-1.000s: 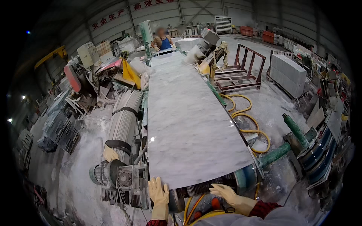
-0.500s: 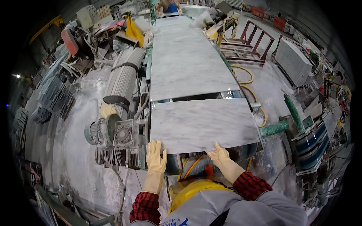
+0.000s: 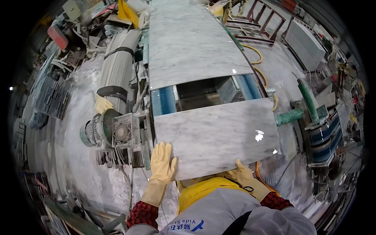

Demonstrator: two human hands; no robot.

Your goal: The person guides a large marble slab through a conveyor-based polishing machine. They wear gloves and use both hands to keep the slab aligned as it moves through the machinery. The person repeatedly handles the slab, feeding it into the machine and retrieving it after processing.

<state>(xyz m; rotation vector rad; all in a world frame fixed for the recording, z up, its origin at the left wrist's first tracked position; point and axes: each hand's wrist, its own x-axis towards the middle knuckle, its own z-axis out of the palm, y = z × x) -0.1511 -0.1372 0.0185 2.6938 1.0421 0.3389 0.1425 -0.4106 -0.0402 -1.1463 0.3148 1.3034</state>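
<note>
A grey-veined white marble slab (image 3: pixel 215 133) lies in front of me, wet and shiny, its near edge close to my body. At its near left corner rests my left hand (image 3: pixel 161 162), in a cream rubber glove, fingers stretched out along the side edge and thumb apart. My right hand (image 3: pixel 244 174), gloved alike, holds the near edge right of centre; its thumb is on top and the fingers are hidden beneath. Beyond a gap, a longer marble slab (image 3: pixel 192 43) lies on the same conveyor, whose blue belts (image 3: pixel 166 100) show in the gap.
A motor with a gearbox (image 3: pixel 121 133) sits left of the conveyor, below a strapped bundle of long strips (image 3: pixel 117 66). To the right are a green cylinder (image 3: pixel 307 102), a yellow hose (image 3: pixel 256 55), a dark red metal rack (image 3: pixel 258 23) and stacked slabs (image 3: pixel 303 45).
The near slab has come toward me, and the gap behind it has widened, baring the blue belts. My right thumb now lies over its edge. The view has tipped downward.
</note>
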